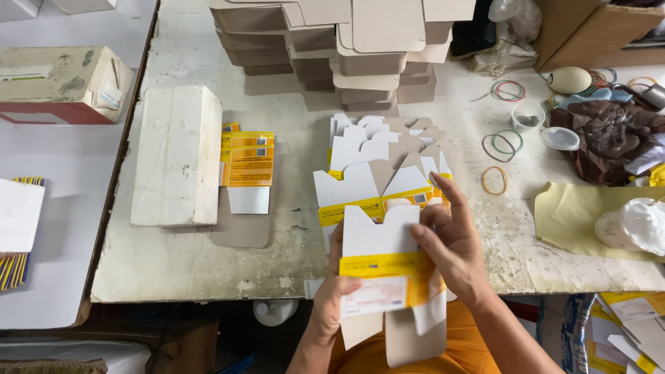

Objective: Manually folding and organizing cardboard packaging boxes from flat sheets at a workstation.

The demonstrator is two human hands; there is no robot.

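1. A flat yellow and white cardboard carton blank (384, 266) is held at the near edge of the worn white table (208, 270), above the lap.
2. The carton blank is gripped from the left side by the left hand (331, 294), with the fingers behind it.
3. The right hand (454, 242) is closed on its right edge, with the thumb on the front.
4. Just behind the hands, a fanned row of the same flat cartons (381, 163) is laid on the table.
5. Farther back, a stack of folded grey cardboard boxes (346, 52) is seen.
6. Coloured rubber bands (502, 142) are scattered to the right.
7. A white rectangular block (179, 154) is placed on the left.
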